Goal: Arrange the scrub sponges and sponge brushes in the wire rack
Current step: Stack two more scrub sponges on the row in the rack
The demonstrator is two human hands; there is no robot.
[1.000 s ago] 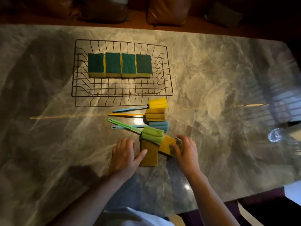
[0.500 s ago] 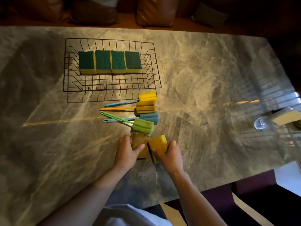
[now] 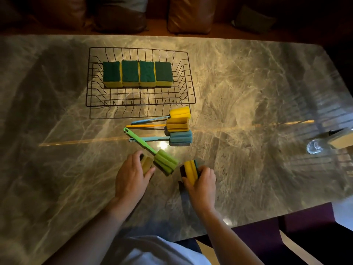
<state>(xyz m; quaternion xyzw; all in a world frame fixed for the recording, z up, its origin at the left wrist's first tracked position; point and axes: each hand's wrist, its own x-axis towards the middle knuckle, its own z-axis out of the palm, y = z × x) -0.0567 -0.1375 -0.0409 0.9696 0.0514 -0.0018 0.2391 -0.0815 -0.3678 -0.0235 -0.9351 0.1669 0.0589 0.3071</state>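
Observation:
A black wire rack (image 3: 192,92) stands at the far middle of the marble table, with several green-topped yellow scrub sponges (image 3: 138,74) in a row along its back. In front of it lie a yellow sponge brush (image 3: 179,112), an orange one (image 3: 177,125), a blue one (image 3: 180,137) and a green one (image 3: 165,163) lying at a slant. My left hand (image 3: 131,178) grips a scrub sponge (image 3: 146,163) on its edge, left of the green brush head. My right hand (image 3: 202,185) holds another scrub sponge (image 3: 191,169) upright, right of that head.
A clear glass object (image 3: 314,147) and a pale block (image 3: 342,140) sit at the table's right edge. Brown leather cushions (image 3: 189,14) line the far side. The near table edge runs just below my forearms.
My two hands have drawn apart, each carrying its sponge sideways away from the other. The green brush now lies between them, its head shifted toward me.

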